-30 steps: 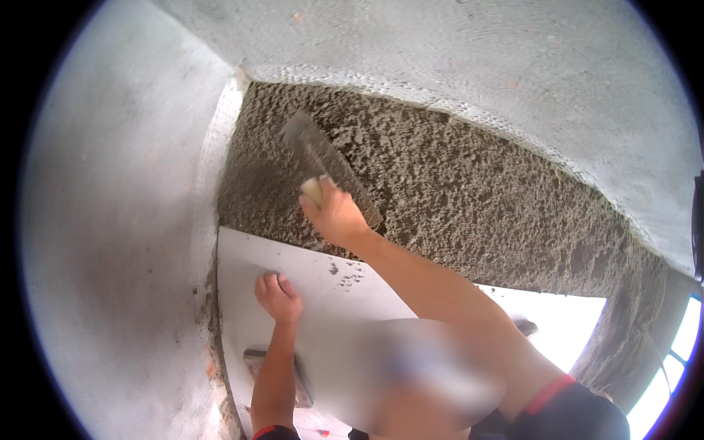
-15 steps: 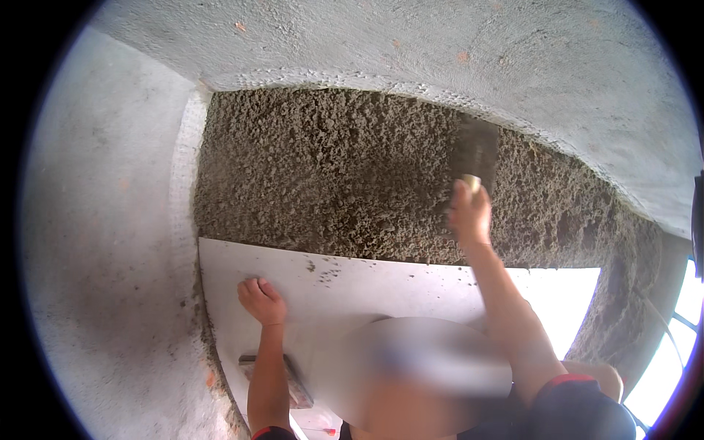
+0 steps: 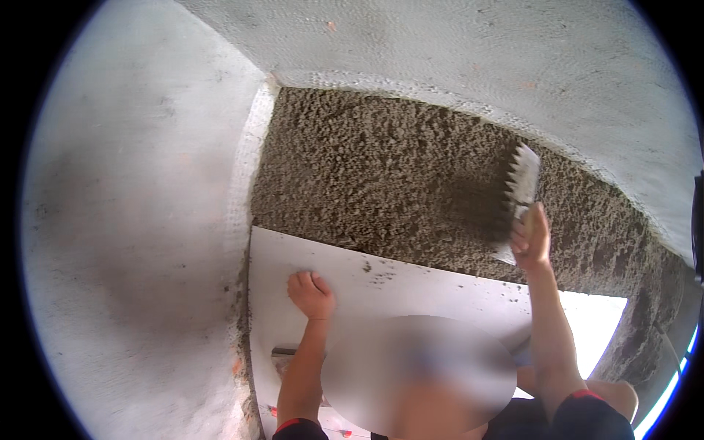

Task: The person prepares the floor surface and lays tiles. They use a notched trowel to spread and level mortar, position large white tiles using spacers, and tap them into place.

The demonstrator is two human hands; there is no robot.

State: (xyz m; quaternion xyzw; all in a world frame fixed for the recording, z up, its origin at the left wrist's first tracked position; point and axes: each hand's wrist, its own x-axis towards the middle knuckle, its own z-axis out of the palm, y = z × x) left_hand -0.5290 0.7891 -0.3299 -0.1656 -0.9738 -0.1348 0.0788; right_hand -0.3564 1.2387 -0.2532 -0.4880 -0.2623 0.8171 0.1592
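My right hand point(image 3: 533, 238) is wrapped round the handle of a notched trowel point(image 3: 525, 174), whose toothed edge faces left. The trowel is tilted over a bed of rough grey-brown mortar point(image 3: 367, 158), and a smoother dark patch lies just left of it. My left hand point(image 3: 311, 295) rests on a large white tile point(image 3: 440, 297) with its fingers curled in and nothing visible in them. Crumbs of mortar dot the tile near its edge along the bed.
Grey plastered surfaces point(image 3: 147, 191) border the mortar on the left and along the far side. A flat rectangular tool point(image 3: 284, 355) lies partly hidden behind my left forearm. A blurred patch covers the lower middle. Bright light enters at the lower right.
The trowel has turned from nearly flat on the mortar to tilted, so its teeth now show. The view has shifted; my left hand stays on the tile.
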